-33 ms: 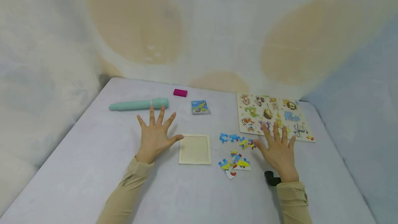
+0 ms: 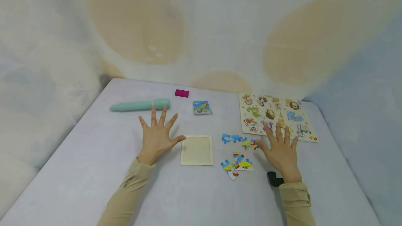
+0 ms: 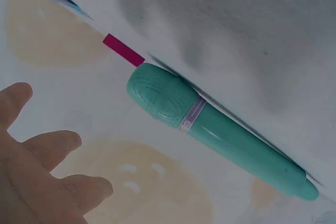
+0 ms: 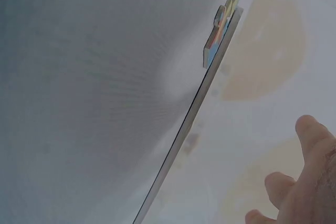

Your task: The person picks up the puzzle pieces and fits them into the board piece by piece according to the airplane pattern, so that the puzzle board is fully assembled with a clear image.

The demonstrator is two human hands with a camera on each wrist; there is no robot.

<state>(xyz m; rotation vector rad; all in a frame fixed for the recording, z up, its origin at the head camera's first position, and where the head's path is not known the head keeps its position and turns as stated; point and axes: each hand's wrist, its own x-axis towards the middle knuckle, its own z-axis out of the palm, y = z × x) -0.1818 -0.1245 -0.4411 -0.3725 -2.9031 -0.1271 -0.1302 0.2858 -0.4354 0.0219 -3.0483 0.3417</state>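
Your left hand [image 2: 156,139] and right hand [image 2: 282,154] stretch over the table [image 2: 91,177], all fingers splayed apart. The frame [image 2: 196,150] lies at your left hand's 3 o'clock, your thumb tip by its 10 o'clock corner; whether they touch cannot be told. The pen [image 2: 136,105] lies at that hand's 11. Puzzle pieces [image 2: 245,163] lie at your right hand's 9 o'clock, the animal board [image 2: 243,110] at its 12, a black object [image 2: 273,179] at its 7. From the frame, a packet [image 2: 202,107] sits at 12, a magenta block [image 2: 182,93] at 11.
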